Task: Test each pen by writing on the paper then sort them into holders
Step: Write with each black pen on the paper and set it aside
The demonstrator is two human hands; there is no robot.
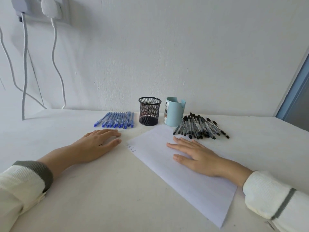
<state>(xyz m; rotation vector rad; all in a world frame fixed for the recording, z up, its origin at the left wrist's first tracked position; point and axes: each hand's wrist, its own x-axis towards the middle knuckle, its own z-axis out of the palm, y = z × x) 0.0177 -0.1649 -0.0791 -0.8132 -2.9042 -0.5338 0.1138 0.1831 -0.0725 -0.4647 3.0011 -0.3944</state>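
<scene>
Left hand point(98, 144) flat, right hand point(195, 156) on paper point(192, 190); writing point(131, 148) illegible.

The left hand point(98, 144) lies flat with the palm down, near the middle of the desk point(100, 198) and a little toward its left side. Its fingers are straight and close together and point toward the far right. A small dark mark shows on the back of this hand. The left forearm point(58, 158) is bare and comes from the near left corner, out of a white sleeve point(21, 185) with a grey cuff. The right hand point(195, 156) also lies flat, palm down, toward the right side. Its fingers are straight, slightly spread, and point toward the far left, with the thumb held apart. The right wrist point(234, 171) is bare and comes out of a white sleeve with a grey stripe point(275, 198).
</scene>
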